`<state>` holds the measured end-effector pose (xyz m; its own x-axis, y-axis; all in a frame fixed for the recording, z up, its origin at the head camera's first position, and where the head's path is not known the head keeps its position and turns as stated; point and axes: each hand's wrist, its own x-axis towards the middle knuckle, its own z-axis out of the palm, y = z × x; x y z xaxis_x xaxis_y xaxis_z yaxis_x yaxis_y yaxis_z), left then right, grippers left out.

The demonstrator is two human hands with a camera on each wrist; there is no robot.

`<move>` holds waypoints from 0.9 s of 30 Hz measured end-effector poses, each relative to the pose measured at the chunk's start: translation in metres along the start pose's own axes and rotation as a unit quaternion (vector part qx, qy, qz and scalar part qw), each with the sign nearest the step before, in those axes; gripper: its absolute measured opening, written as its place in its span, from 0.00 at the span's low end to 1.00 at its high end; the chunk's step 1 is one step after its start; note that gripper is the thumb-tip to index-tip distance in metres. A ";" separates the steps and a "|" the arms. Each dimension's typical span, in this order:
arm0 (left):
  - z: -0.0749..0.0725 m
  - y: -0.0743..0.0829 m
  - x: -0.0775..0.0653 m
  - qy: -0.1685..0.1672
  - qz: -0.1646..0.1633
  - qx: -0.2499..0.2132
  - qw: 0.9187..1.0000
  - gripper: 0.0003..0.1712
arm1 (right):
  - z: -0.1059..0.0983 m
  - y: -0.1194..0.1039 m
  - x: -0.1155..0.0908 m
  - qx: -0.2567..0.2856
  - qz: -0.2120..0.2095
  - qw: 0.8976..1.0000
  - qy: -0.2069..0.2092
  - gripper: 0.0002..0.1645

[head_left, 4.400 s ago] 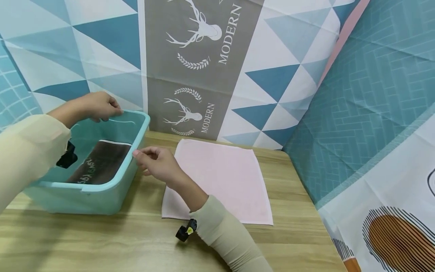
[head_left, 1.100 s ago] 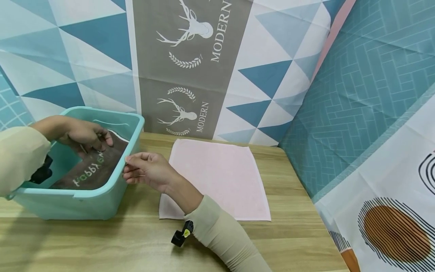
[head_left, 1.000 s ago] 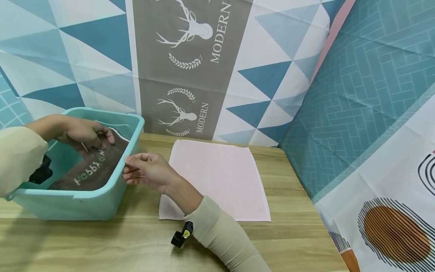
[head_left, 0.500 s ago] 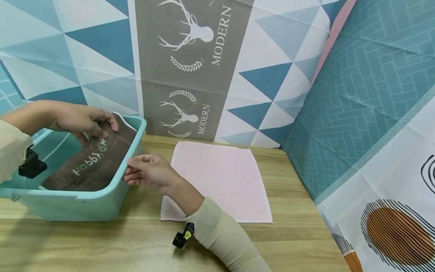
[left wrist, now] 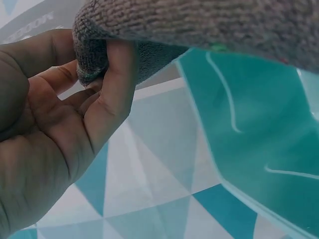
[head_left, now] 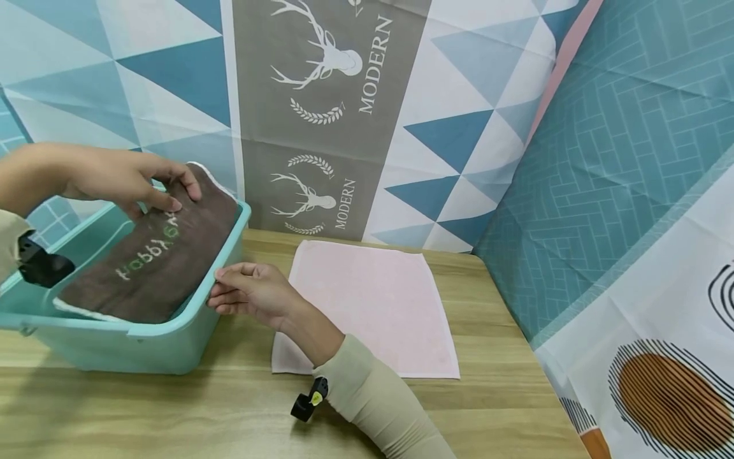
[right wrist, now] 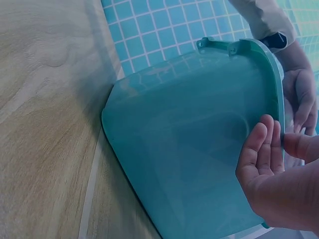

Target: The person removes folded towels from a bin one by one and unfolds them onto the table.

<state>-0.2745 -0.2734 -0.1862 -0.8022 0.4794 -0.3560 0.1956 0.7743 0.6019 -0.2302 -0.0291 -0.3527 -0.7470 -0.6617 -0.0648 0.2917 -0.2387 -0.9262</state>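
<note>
A brown folded towel [head_left: 172, 261] with white edges and green and white lettering hangs slanted in the mouth of the teal plastic bin [head_left: 134, 350]. My left hand [head_left: 115, 178] pinches the towel near its upper edge, above the bin. In the left wrist view the fingers of that left hand [left wrist: 55, 114] wrap a fold of the brown towel [left wrist: 209, 25]. My right hand [head_left: 255, 290] grips the bin's right rim. Seen from the right wrist, the right hand [right wrist: 269, 169] has its thumb over the rim and its fingers against the outer wall of the bin [right wrist: 184, 129].
A pink towel [head_left: 373, 306] with white edges lies spread flat on the wooden table [head_left: 241, 408], right of the bin and partly behind the right forearm. Patterned sheets [head_left: 459, 146] rise along the table's back and right sides.
My left hand first reached to the bin's far rim, then took hold of the brown towel inside and raised it to rim height. The right hand stays at the bin's right rim.
</note>
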 end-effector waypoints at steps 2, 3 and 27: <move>-0.004 0.000 -0.004 0.012 0.009 0.004 1.000 0.20 | 0.000 0.001 0.000 0.000 0.000 1.000 0.000 0.13; -0.006 0.000 -0.006 0.020 0.012 0.003 1.000 0.20 | 0.000 0.001 0.000 -0.001 0.001 1.000 0.000 0.13; -0.029 0.044 0.005 0.198 0.124 -0.041 0.971 0.15 | -0.001 0.000 0.001 -0.017 -0.006 1.000 -0.003 0.12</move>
<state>-0.2865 -0.2487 -0.1407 -0.8931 0.4384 0.1011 0.3786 0.6112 0.6951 -0.2319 -0.0289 -0.3532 -0.7469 -0.6629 -0.0521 0.2620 -0.2214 -0.9393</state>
